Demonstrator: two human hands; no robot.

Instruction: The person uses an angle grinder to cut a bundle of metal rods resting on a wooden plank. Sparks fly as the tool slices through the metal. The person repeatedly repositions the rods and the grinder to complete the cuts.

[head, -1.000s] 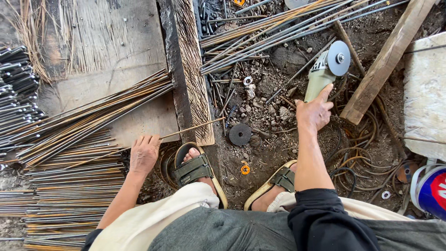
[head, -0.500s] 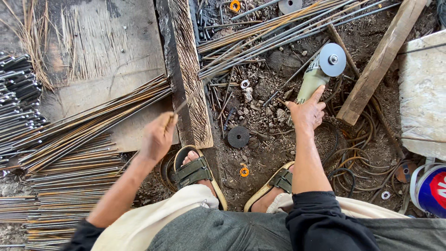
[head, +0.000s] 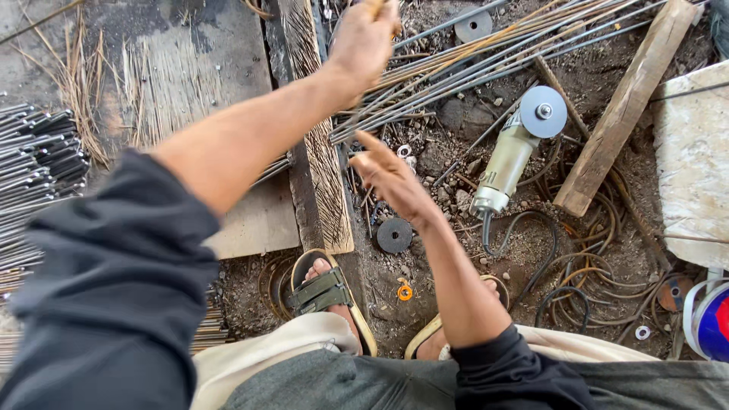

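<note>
Left hand (head: 364,38) fisted round thin rusty rod (head: 377,7); right hand (head: 391,178) open, empty, beside pale-bodied angle grinder (head: 516,148), grey disc

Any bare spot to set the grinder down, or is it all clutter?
Bare: the flat board between the rod stack and the upright plank; also the pale slab at right. Crowded: dirt around the angle grinder, full of cable coils, rods, discs.

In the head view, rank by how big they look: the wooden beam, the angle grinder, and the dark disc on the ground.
1. Wooden beam
2. Angle grinder
3. Dark disc
All three lie on the ground, so nearness hardly skews this.
</note>
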